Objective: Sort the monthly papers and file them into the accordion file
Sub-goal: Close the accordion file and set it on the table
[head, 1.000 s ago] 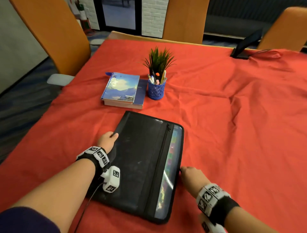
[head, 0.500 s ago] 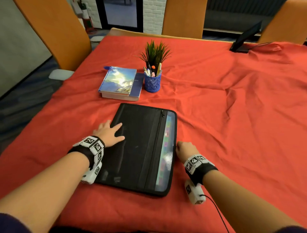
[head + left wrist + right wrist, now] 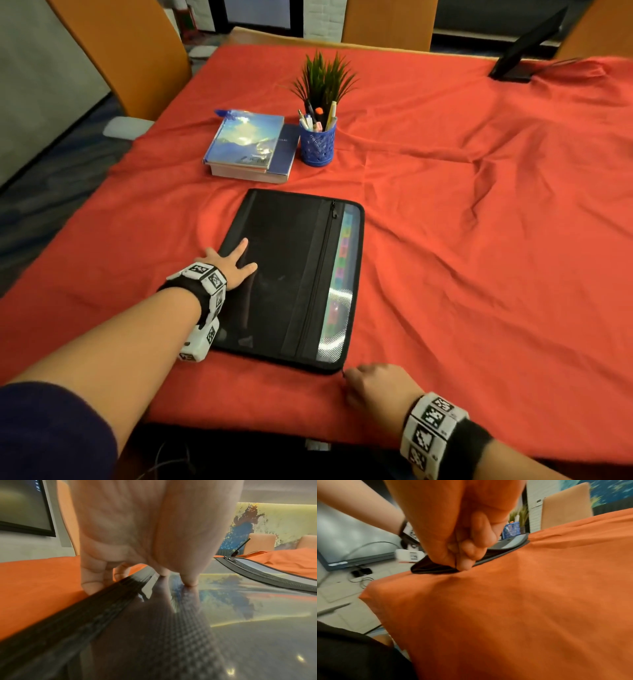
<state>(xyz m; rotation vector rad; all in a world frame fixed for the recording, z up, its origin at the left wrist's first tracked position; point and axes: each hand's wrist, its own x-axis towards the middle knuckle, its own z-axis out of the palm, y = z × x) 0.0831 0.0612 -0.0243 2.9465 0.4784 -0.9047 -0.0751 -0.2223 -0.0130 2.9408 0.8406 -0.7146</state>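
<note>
A black accordion file (image 3: 291,274) lies flat and closed on the red tablecloth (image 3: 479,240), with coloured tabs showing through a clear strip along its right side. My left hand (image 3: 238,262) rests on the file's left part with the fingers spread and straight; the left wrist view has my fingertips (image 3: 189,581) touching the glossy cover (image 3: 188,635) at its left edge. My right hand (image 3: 356,380) is at the file's near right corner, fingers curled. In the right wrist view my right hand (image 3: 464,559) pinches the file's black edge (image 3: 433,569), seemingly the zip pull.
Behind the file lies a stack of books (image 3: 250,147), with a blue pen cup (image 3: 318,145) and a small plant (image 3: 323,78) beside it. A dark tablet stand (image 3: 524,51) sits far right. Orange chairs ring the table. The near table edge (image 3: 274,425) is just below my right hand.
My right hand has slid along the file's right edge toward me, down to the near right corner. My left hand stays on the file, its fingers now flatter and more spread.
</note>
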